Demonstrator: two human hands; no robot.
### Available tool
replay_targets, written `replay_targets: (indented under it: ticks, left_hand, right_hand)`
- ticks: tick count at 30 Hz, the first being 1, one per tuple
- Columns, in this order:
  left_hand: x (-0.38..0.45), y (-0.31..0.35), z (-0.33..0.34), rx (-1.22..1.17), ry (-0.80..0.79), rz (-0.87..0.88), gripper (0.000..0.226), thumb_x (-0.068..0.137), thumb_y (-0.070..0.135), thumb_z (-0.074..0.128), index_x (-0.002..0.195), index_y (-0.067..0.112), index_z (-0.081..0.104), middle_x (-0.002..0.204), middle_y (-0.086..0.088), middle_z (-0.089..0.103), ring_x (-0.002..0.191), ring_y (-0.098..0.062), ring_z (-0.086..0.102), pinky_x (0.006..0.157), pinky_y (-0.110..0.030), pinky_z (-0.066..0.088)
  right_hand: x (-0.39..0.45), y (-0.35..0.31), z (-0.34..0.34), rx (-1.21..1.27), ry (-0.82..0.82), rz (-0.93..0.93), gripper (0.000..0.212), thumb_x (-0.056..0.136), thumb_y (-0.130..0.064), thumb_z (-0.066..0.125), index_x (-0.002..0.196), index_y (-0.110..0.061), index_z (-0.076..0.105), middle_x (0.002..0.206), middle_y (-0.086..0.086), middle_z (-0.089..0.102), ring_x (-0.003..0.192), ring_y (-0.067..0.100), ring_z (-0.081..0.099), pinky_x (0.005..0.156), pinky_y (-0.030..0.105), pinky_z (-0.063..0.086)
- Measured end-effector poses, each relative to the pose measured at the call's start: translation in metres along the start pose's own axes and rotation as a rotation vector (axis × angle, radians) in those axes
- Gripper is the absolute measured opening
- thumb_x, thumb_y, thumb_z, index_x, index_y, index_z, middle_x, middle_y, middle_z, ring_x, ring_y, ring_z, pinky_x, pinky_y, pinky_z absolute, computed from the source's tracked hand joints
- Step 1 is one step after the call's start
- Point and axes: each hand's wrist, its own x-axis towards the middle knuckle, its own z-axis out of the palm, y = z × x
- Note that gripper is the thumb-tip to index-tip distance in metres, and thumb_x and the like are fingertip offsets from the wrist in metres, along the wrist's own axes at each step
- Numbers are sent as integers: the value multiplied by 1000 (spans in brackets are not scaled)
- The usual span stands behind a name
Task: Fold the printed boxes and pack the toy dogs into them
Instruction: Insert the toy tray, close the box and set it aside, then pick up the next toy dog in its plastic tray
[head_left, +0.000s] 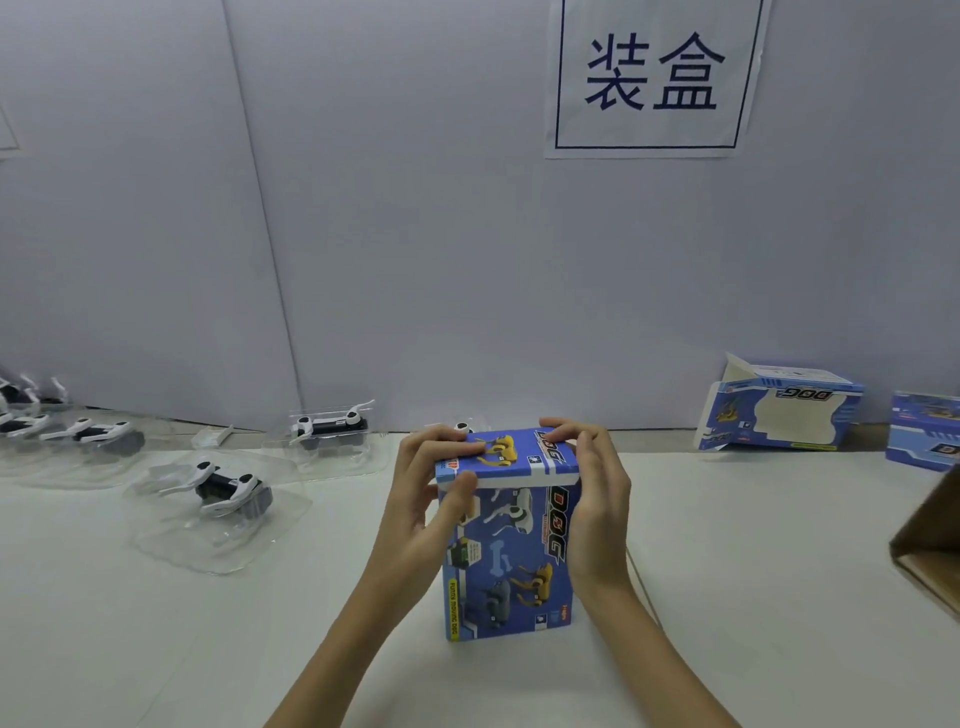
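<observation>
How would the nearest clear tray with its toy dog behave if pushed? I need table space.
The clear tray looks thin and glossy, so it would probably slide easily and flex. The toy dog sits high in it and might rock or pop out.

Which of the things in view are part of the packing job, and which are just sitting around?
Job:
- blue printed box, gripped by left hand and right hand
- toy dogs in clear trays
- folded boxes at right

Lying about:
- wall sign
- brown carton
- white table
</observation>
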Motion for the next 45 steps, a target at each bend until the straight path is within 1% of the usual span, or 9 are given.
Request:
replay_targets:
  ticks: [3,6,12,15,20,32,37,41,45]
  left_hand:
    - [0,0,0,13,128,3,52,89,72,61,125,35,60,133,5,57,123,-24,64,75,-48,64]
    - [6,1,-20,-38,343,-19,65,85,66,69,133,28,45,124,28,59,93,-10,70,71,-30,62]
    - [13,-4,-59,96,526,73,30,98,41,66,117,52,46,130,8,52,90,-6,69,69,-13,54]
    - [13,-6,-67,320,543,134,23,104,33,62,125,39,56,130,-4,49,105,-11,61,88,-27,55]
    - [11,-6,-65,599,464,204,51,91,40,60,137,19,61,132,-6,39,127,-22,44,110,-56,42]
    - [3,-25,-59,721,103,361,43,89,37,60,125,20,45,142,4,39,138,-19,39,107,-52,34]
    - [6,-28,-56,662,178,336,43,92,41,66,123,21,45,145,12,42,137,-17,44,108,-56,38]
    - [7,-26,-61,643,137,343,62,89,26,64,146,25,40,151,13,38,141,-22,40,113,-58,38]
    - [6,-28,-64,598,143,320,76,88,18,65,154,30,31,156,8,32,145,-26,37,117,-55,36]
  right_hand:
    - [3,2,-1,11,-56,65,39,109,-44,38,127,-19,61,128,-2,70,117,22,69,87,34,61]
    - [3,12,-3,-47,-124,169,34,110,-39,41,131,-20,60,129,-5,70,116,16,69,97,32,56]
    - [-8,42,-6,-657,-276,95,24,106,-13,53,126,-22,64,130,-9,63,122,13,59,92,11,50]
    - [-12,52,-10,-934,-433,-29,44,104,-11,51,145,-28,51,157,-12,41,143,11,35,117,23,34]
    - [-10,62,-12,-1189,-693,-78,75,103,-5,39,164,-35,6,172,-17,-9,158,16,-1,124,33,21]
    - [-2,82,-3,-1220,-685,-104,80,104,-25,49,164,-36,-3,169,-18,-23,127,24,41,94,37,52]
    - [6,76,-2,-1190,-624,-103,75,104,-25,52,164,-31,8,160,-9,12,114,24,49,78,36,52]
    - [7,62,1,-1211,-501,-134,29,108,-34,41,134,-24,50,134,-2,32,101,24,56,72,36,50]
    - [18,48,-3,-1300,-219,-5,42,110,-41,32,113,-11,61,120,6,48,97,33,62,78,39,47]
